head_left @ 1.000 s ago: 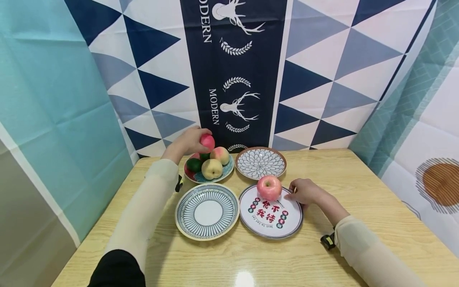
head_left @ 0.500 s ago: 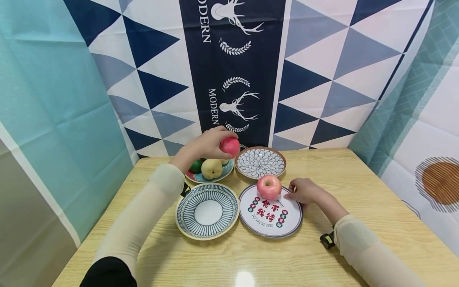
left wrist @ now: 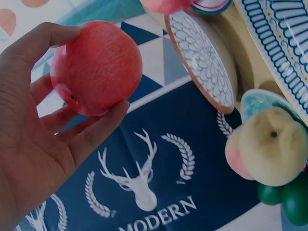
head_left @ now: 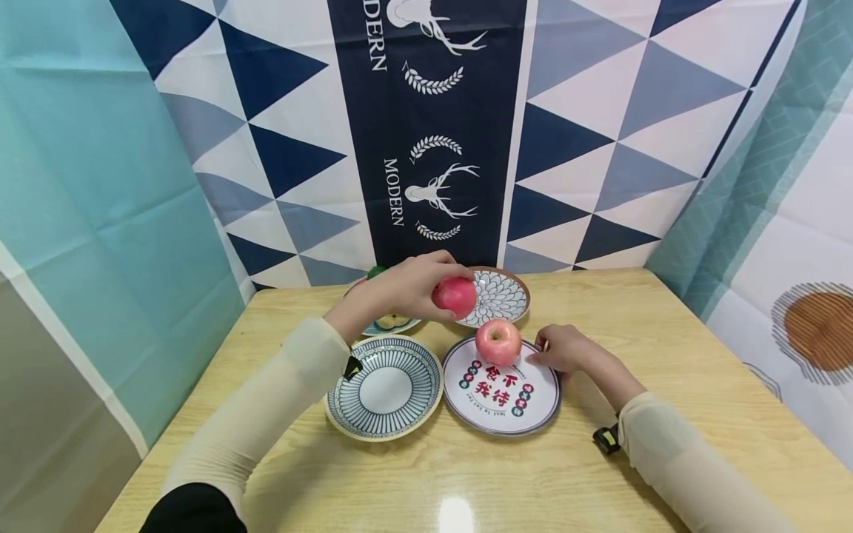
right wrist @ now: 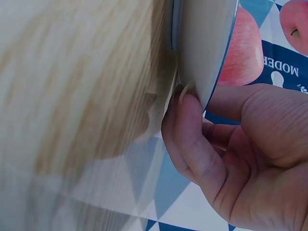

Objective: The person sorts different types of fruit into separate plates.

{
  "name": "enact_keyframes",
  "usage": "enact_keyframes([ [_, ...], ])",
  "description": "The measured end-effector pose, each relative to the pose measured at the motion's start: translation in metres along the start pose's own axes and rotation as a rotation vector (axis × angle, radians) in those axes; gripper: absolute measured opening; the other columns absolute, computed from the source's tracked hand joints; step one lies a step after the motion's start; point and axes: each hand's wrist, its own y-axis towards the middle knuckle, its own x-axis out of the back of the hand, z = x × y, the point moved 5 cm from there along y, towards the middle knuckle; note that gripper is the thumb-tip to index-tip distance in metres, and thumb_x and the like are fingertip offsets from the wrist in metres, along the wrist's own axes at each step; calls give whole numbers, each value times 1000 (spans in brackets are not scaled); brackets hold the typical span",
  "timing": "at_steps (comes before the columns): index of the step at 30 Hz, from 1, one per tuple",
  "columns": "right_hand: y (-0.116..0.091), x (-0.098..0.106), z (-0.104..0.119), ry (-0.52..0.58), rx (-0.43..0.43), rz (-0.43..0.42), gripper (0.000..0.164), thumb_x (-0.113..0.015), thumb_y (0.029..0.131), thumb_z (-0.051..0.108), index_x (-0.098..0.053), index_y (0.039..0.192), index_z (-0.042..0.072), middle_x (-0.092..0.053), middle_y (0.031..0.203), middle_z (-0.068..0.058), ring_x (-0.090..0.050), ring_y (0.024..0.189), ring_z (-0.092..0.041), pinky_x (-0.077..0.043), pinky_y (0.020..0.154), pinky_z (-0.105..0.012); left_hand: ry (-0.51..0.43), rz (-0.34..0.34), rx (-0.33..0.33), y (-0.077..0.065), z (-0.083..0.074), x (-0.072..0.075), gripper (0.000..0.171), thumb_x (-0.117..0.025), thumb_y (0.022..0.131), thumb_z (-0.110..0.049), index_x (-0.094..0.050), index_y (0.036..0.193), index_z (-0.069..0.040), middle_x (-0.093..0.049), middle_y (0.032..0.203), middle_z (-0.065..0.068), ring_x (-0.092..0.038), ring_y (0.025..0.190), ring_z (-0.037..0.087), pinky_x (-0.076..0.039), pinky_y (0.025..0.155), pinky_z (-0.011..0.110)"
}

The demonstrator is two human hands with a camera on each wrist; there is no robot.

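Observation:
My left hand (head_left: 423, 285) grips a red apple (head_left: 455, 297) in the air, thumb on one side and fingers on the other, in front of the brown-rimmed petal-patterned plate (head_left: 503, 296). In the left wrist view the apple (left wrist: 98, 67) shows whole between thumb and fingers. A pink apple (head_left: 498, 342) sits on the far part of the white plate (head_left: 460, 396) with red lettering. With thumb above and fingers beneath, my right hand (head_left: 563, 348) pinches this plate's right rim. The right wrist view shows the fingers (right wrist: 192, 125) curled against the plate's underside (right wrist: 202, 48).
A blue-striped plate (head_left: 386, 390) lies left of the lettered one. Behind the left forearm, a fruit plate (head_left: 406, 326) is partly hidden; a yellow fruit (left wrist: 274, 144) and green fruits (left wrist: 294, 202) show there in the left wrist view. Patterned cloth (head_left: 566, 148) hangs behind the table (head_left: 373, 488).
The left hand has carried the red apple rightward from above the fruit plate, then lower and nearer the pink apple. The right hand has kept its hold on the plate rim.

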Motion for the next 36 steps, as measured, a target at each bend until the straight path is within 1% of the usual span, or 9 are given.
enact_keyframes([
  [4, 0, 3, 1, -1, 13, -5, 20, -73, 100, 18, -63, 96, 0, -62, 87, -15, -66, 59, -20, -59, 52, -31, 13, 31, -21, -1, -13, -3, 72, -89, 83, -41, -60, 148, -31, -54, 139, 1, -54, 123, 20, -58, 87, 28],
  [7, -1, 4, 2, -8, 21, -10, 21, -74, 100, 18, -63, 95, 1, -61, 86, -14, -65, 59, -19, -58, 52, -30, 20, 53, -41, 0, -20, -9, 72, -89, 83, -41, -60, 148, -32, -53, 141, 0, -53, 123, 19, -57, 87, 28],
  [11, -3, 5, 4, -11, 24, -15, 21, -74, 99, 18, -63, 95, 1, -61, 86, -14, -65, 60, -19, -58, 52, -30, 40, 91, -104, 2, -33, -19, 73, -90, 83, -37, -59, 149, -31, -52, 141, 0, -51, 123, 18, -57, 88, 27],
  [15, -3, 5, 4, -12, 13, -11, 21, -74, 100, 17, -62, 96, 0, -61, 88, -14, -66, 62, -20, -59, 53, -31, 54, 128, -153, 2, -46, -29, 74, -90, 83, -35, -59, 150, -28, -53, 138, 1, -53, 119, 17, -56, 87, 27],
  [19, -2, 3, 4, -19, 2, -1, 21, -74, 101, 18, -63, 97, 0, -62, 88, -15, -66, 63, -21, -59, 54, -30, 69, 159, -189, 1, -55, -45, 73, -89, 83, -36, -61, 149, -26, -56, 133, 0, -55, 115, 14, -55, 85, 24],
  [23, -1, 0, 2, -16, 0, 5, 21, -74, 100, 18, -63, 96, 1, -62, 88, -14, -66, 63, -20, -59, 54, -30, 89, 207, -230, 0, -67, -64, 70, -88, 84, -39, -62, 147, -26, -56, 136, 0, -56, 115, 13, -54, 85, 22],
  [26, -1, -1, 0, -3, 0, 5, 20, -74, 100, 17, -62, 94, 2, -62, 87, -14, -67, 61, -20, -59, 54, -31, 96, 224, -249, -1, -75, -74, 66, -88, 84, -38, -63, 145, -27, -55, 138, 0, -57, 114, 12, -53, 87, 22],
  [31, -1, -2, 0, 11, -3, 14, 18, -73, 101, 16, -62, 95, 2, -61, 87, -14, -67, 62, -20, -60, 54, -31, 134, 237, -281, 0, -83, -84, 64, -87, 86, -37, -65, 144, -26, -56, 135, -1, -58, 111, 12, -51, 91, 23],
  [36, -1, 0, 0, -7, 11, 5, 19, -73, 100, 16, -62, 95, 1, -62, 86, -13, -67, 60, -20, -59, 53, -31, 207, 258, -302, 1, -85, -96, 63, -85, 87, -41, -64, 145, -27, -57, 137, 0, -58, 113, 11, -52, 94, 26],
])
